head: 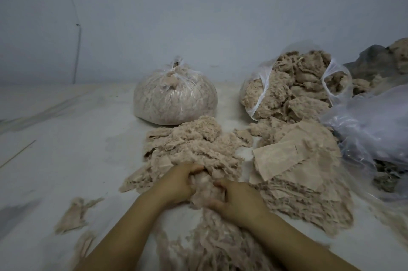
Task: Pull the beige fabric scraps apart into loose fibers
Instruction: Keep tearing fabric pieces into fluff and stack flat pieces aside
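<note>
Head view: pale floor (66,138) carries everything, likely so loose fluff can spread freely. Beyond the hands, a tied bag (174,96) packed with beige fill sits closed, probably finished stock. Right of it, beyond the right hand, an open bag (293,85) spills rough beige clumps, mouth facing the worker for easy reach. A rumpled clear plastic sheet (371,125) lies far right. Flat fabric scraps (293,158) are stacked just right of the hands; a shredded pile (194,145) heaps directly ahead, touching them. Loose fibers (212,246) trail down between the forearms. Small stray tufts (72,215) lie left of the left arm. Left hand (178,182) and right hand (238,200) each curl around the same beige wad (205,184), set close together, seemingly to tear it apart.
</note>
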### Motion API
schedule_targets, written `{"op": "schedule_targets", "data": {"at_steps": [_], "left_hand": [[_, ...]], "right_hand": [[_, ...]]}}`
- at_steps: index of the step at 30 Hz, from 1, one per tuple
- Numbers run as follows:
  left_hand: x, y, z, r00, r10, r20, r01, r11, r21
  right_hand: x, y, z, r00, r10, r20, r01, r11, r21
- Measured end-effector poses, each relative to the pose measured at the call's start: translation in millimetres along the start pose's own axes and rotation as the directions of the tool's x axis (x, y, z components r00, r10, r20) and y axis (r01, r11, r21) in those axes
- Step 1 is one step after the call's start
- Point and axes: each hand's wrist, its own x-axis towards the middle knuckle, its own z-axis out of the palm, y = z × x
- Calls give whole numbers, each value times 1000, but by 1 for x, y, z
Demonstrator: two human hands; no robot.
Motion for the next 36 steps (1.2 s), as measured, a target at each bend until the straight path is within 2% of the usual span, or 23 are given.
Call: {"op": "schedule_targets", "data": {"at_steps": [2,3,5,6,7,8,9,10,11,12,13,15,17,18,19,21,22,26,30,32,34,36], "left_hand": [[4,5,-4,984,92,-151,-97,995,-24],[8,8,-4,979,161,-127,-165,986,-22],[16,15,5,950,300,83,-303,953,26],[21,16,10,933,312,178,-326,944,52],[29,16,13,936,289,200,-304,951,49],[36,14,13,962,234,142,-234,972,-10],[43,13,10,991,120,54,-110,981,-163],[48,12,5,1000,-14,-7,10,928,-372],[52,12,1,993,-111,-27,77,822,-565],[55,11,-2,987,-155,-29,92,715,-693],[54,11,-3,986,-158,-49,70,670,-739],[45,13,-5,982,-124,-143,-11,717,-697],[33,8,-4,970,-43,-241,-93,846,-526],[27,3,-2,976,22,-218,-110,909,-402],[22,0,2,988,90,-128,-123,954,-273],[12,-6,11,985,156,77,-150,985,-82],[9,-7,15,982,163,98,-158,986,-56],[5,5,21,995,90,-48,-97,975,-200],[5,20,31,987,160,5,-155,963,-220],[2,26,36,988,152,-10,-148,941,-304],[-4,30,35,997,54,-53,-72,879,-472],[-9,30,31,999,-26,-21,3,708,-706]], "right_hand": [[-4,-1,4,997,-25,-73,26,1000,12],[-6,-1,4,992,-43,-114,49,998,43],[-9,0,5,988,-77,-133,90,991,98],[-11,0,4,989,-98,-107,111,986,126],[-13,0,2,990,-124,-69,133,979,155],[-15,1,1,989,-146,-29,149,972,181],[-17,3,-1,987,-159,7,154,966,207],[-18,4,-3,987,-159,34,147,961,233],[-20,5,-4,988,-147,46,131,957,258],[-21,5,-5,991,-127,38,111,953,283],[-21,5,-6,995,-94,10,86,945,314],[-20,4,-7,995,-2,-101,43,916,399],[-17,6,-7,978,66,-198,23,908,419],[-17,8,-8,976,71,-205,8,932,362],[-16,8,-9,982,70,-175,-17,958,286],[-17,9,-10,992,78,-95,-58,979,197],[-16,9,-9,993,93,-75,-79,981,179],[-12,7,-4,977,153,-150,-121,972,201],[-6,2,2,983,149,-109,-141,987,75],[-6,1,3,985,150,-87,-144,987,69],[-5,5,2,983,161,-90,-145,976,160],[-6,7,1,978,175,-116,-127,933,337]]}}
